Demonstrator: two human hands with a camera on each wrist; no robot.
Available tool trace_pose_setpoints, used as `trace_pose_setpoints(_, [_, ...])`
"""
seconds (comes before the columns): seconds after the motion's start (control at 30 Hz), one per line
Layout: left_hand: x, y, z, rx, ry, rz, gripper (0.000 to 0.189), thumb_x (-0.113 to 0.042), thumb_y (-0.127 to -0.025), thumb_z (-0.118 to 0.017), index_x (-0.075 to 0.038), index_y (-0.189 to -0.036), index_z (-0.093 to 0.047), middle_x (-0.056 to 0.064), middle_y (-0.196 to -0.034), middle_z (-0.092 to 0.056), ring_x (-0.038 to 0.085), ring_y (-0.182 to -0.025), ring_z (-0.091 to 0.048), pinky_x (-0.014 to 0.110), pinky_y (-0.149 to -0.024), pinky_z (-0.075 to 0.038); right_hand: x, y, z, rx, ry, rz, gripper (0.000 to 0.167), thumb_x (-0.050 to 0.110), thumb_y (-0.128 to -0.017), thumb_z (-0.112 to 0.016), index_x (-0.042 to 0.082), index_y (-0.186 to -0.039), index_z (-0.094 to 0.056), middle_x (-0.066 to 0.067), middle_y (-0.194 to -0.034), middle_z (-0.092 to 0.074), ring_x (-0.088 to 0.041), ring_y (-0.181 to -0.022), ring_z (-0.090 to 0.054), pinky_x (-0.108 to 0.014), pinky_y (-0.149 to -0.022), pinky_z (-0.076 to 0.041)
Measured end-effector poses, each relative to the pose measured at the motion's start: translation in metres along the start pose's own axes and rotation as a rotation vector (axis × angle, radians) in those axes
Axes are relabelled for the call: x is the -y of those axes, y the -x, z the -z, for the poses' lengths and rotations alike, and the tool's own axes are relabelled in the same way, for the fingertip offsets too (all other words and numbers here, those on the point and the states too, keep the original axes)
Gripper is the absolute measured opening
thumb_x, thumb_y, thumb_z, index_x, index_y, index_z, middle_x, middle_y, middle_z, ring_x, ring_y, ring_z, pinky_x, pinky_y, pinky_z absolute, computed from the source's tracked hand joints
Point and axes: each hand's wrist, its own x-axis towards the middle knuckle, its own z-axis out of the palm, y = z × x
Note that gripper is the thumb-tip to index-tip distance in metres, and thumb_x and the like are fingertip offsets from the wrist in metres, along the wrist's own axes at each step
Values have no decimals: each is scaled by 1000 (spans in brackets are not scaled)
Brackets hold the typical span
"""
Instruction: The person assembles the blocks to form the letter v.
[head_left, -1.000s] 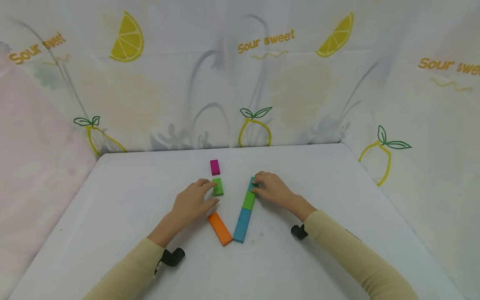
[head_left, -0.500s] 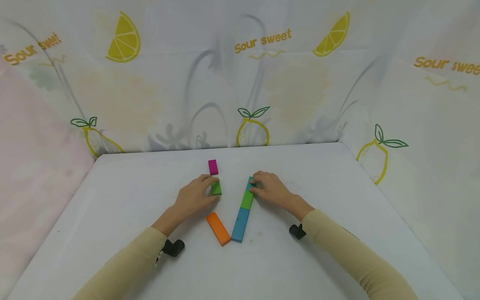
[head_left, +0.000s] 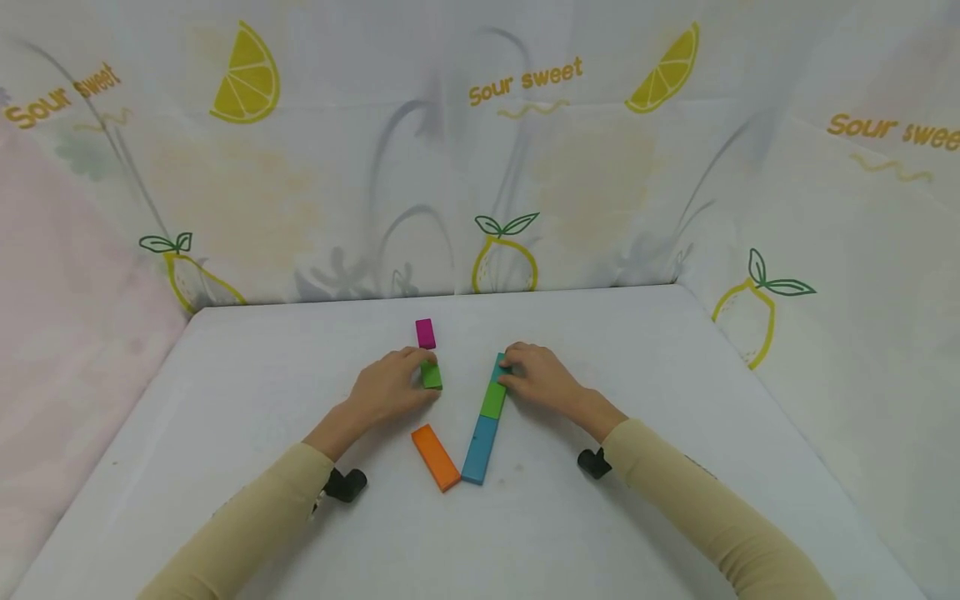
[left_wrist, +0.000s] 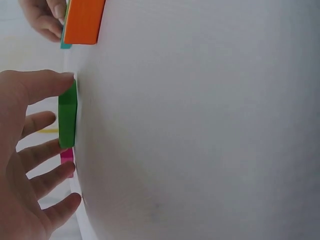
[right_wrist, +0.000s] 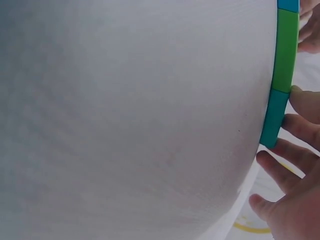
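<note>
Reaches forward with left arm (head_left: pixel 243 521) and right arm (head_left: pixel 712 504), angling both inward. Pinches between thumb (left_wrist: pixel 47 86) and fingertips (left_wrist: pixel 54 146) of left grip (head_left: pixel 390 387), fanning remaining fingers. Curves right grip (head_left: pixel 542 375) likewise, with thumb nearer the body and fingers (right_wrist: pixel 300 154) separated.

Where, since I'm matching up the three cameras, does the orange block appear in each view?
Head: the orange block lies below centre, slightly left of the midline, its near end beside the long blue block.
Left wrist: at the top, left of centre, cut off by the upper edge.
Right wrist: not in it.
Shared landmark: the right hand, just right of centre in head, upper left in left wrist, lower right in right wrist.
</note>
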Motion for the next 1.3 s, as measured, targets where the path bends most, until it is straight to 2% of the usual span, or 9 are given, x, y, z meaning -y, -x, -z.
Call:
trace_pose_setpoints(0.23, [1, -1, 3, 18, -3, -2, 44, -38, -87, -72, -22, -127, -60, 5, -130, -63, 25, -113, -59, 49, -92, -53, 1, 0, 1, -3, 1, 13, 26, 17, -89, -74, 1, -109, -72, -13, -116, -70, -26, -110, -67, -42, -98, -52])
trace_pose_setpoints(0.6, [4, -6, 8, 21, -13, -51, 39, -36, -85, -74, -22, -119, -63, 4, -117, -68, 23, -103, -60, 46, -86, -55, 4, 1, 1, 17, -25, -40, 26, 18, -90, -73, 1, -110, -72, -12, -118, -70, -26, -112, -66, -41, -100, -51])
trace_pose_setpoints(0.77, [4, -6, 7, 1, -36, -60, 36, -37, -84, -75, -23, -115, -64, 2, -113, -69, 20, -98, -61, 42, -83, -55, 4, 1, 0, 10, -30, -32, 25, 17, -90, -73, 1, -109, -72, -12, -117, -70, -25, -111, -67, -41, -99, -51])
trace_pose_setpoints(1.3, [6, -4, 8, -28, -40, -33, 36, -43, -84, -75, -22, -112, -66, -2, -104, -69, 18, -95, -62, 38, -81, -55, 0, 0, -2, 13, -38, -36, 25, 17, -91, -72, 1, -110, -71, -12, -118, -70, -25, -112, -66, -40, -100, -51])
